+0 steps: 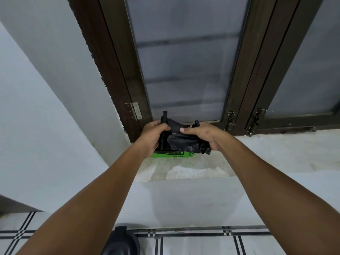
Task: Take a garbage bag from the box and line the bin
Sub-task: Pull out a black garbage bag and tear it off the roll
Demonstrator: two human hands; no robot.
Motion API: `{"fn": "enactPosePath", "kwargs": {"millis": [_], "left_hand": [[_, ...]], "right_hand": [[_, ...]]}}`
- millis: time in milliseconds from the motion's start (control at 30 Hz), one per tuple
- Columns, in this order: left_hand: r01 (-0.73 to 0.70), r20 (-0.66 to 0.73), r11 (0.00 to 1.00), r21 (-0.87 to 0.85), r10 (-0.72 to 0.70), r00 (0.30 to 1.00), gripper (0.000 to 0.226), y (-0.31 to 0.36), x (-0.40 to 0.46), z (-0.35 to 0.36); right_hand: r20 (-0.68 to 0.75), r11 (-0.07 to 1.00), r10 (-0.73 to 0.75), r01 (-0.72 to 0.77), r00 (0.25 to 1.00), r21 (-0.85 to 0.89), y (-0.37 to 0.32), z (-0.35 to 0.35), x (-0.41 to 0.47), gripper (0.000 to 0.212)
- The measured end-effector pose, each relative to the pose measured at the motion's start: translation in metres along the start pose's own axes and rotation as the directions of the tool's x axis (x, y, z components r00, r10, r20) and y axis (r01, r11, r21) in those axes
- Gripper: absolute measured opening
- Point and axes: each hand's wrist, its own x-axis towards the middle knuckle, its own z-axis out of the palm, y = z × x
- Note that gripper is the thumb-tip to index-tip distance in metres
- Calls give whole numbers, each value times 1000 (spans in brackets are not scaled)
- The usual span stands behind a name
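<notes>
A black garbage bag roll point(184, 142) is held just above a green garbage bag box point(173, 154) that lies on the pale window sill point(276, 153). My left hand point(151, 137) grips the roll's left end, with a loose black bag edge rising above the thumb. My right hand point(200, 134) is closed over the roll's right part, thumb on top. Only the box's front green face shows under the roll. The dark bin point(121, 242) sits on the floor at the bottom, partly hidden behind my left forearm.
A brown-framed window with frosted glass point(184, 61) stands right behind the sill, with latches point(230, 120) at its lower right. A white wall runs below the sill down to a checked tile floor point(202, 242).
</notes>
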Motion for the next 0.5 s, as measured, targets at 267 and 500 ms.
{"fn": "enactPosePath", "kwargs": {"millis": [267,500], "left_hand": [[84,-70,995,-57,-88,994,16,2,1,-2],[-59,-77,996,63,64,995,22,-2,5,-13]], "right_hand": [[-59,963,-116,126,992,236,5,4,-1,12],[-95,939,-197,216,976,267,9,-5,-1,32]]}}
